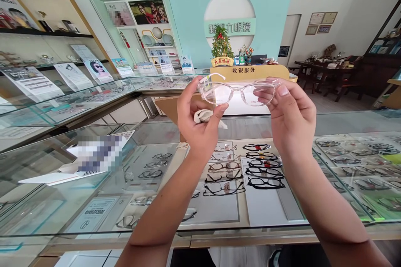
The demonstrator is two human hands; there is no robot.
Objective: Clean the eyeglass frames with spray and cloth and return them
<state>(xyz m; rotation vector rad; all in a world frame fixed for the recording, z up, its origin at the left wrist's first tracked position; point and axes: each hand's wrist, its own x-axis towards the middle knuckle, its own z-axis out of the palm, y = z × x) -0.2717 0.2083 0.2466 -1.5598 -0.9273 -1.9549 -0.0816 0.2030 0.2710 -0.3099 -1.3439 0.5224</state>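
Observation:
Clear-framed eyeglasses are held up in front of me, above the glass counter. My left hand is closed on their left side, and a pale folded cloth is tucked in the same palm. On the opposite side, my right hand pinches the frame near its hinge, thumb toward me. The fingers behind the right lens show through it. One white temple arm sticks out above the left hand; the other is mostly hidden by my right hand.
Below my arms, the glass display counter holds rows of eyeglasses, including black frames. A folded white leaflet lies on its top at left. Beyond stand a cashier desk with a plant and more glass cases.

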